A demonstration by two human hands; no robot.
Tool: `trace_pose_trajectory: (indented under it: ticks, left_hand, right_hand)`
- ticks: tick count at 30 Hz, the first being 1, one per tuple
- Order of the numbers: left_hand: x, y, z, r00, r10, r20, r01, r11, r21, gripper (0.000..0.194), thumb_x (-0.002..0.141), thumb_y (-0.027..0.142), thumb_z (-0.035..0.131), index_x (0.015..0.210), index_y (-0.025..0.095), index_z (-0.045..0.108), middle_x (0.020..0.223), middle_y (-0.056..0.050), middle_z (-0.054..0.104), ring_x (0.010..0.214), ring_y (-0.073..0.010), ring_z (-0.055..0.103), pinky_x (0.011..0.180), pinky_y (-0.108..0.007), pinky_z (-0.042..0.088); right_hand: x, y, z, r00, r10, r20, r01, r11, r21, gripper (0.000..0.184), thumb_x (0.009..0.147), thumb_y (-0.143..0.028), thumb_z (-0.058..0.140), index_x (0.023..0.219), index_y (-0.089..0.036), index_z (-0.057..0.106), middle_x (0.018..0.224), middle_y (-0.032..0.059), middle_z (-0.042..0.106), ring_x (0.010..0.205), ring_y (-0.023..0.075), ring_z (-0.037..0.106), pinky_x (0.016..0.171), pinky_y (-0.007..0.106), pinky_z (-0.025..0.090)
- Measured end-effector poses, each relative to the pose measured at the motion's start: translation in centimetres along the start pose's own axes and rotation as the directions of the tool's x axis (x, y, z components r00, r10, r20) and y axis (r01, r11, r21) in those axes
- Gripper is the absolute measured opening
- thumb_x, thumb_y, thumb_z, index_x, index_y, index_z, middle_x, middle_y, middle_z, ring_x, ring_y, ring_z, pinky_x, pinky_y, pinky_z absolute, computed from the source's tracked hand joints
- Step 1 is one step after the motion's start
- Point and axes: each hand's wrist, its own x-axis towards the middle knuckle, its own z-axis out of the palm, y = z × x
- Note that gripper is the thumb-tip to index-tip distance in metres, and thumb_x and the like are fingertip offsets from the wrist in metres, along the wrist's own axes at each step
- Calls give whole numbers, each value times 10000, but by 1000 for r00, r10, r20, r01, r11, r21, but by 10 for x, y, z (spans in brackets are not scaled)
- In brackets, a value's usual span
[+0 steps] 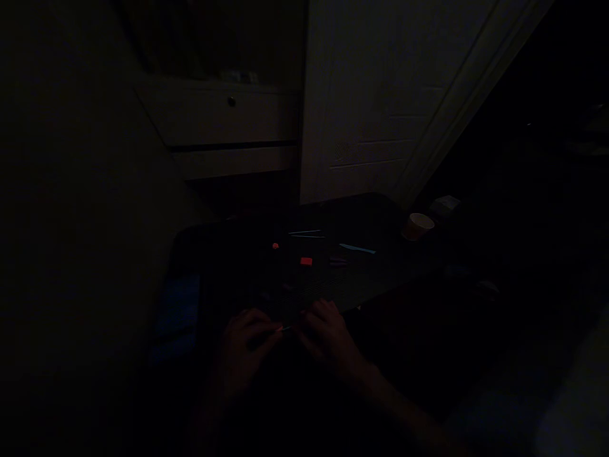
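The room is very dark. My left hand (247, 346) and my right hand (328, 336) meet at the near edge of a dark mat (380, 273). Both have their fingers curled in a pinch around a tiny thin piece (284, 328) with a greenish glint, held between the two hands. What that piece is cannot be made out. Just beyond the hands on the mat lie a small red block (306, 261), a small red dot-like bit (275, 245), a light blue strip (356, 249) and thin pale sticks (307, 234).
A paper cup (419, 225) stands at the mat's far right, with a pale box (445, 204) behind it. A white door (394, 95) and a cabinet drawer with a knob (231, 101) rise at the back. Something blue (178, 314) lies left of the mat.
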Motion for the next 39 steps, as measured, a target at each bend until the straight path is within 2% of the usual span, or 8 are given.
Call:
trace_pose_trajectory:
  ticks: [15,25,32,39]
  left_hand:
    - [1,4,-2,1000,-14,3,14,1000,15,43,868,347,811,854,344,851,898,12,786,892,-234,745,876,-426,552]
    - [-3,-2,-2,1000,22,1,-22,998,53,85,892,357,783,940,362,853,988,3,806,962,-251,756,908,-441,545]
    - [-4,1,0,1000,14,3,-14,999,45,191,890,339,793,1075,358,839,1031,-3,810,982,-254,756,922,-454,557]
    - [-2,2,3,1000,-5,-18,5,999,38,149,909,361,768,1033,324,841,981,-13,789,941,-241,744,891,-430,572]
  right_hand:
    - [-2,-2,-6,998,55,-18,-54,996,68,163,944,-93,760,1007,-228,691,1041,56,722,979,245,657,861,402,491]
    - [0,-2,-9,990,106,-98,-97,992,86,114,983,-123,706,977,-236,687,1016,65,721,961,253,671,849,406,527]
    - [4,-4,-4,992,106,-62,-103,993,54,141,961,-103,736,972,-236,692,1006,64,721,953,256,676,839,399,529]
    - [3,-8,-2,995,93,-44,-91,994,56,131,979,-116,730,1000,-239,692,1015,59,722,955,251,682,845,392,531]
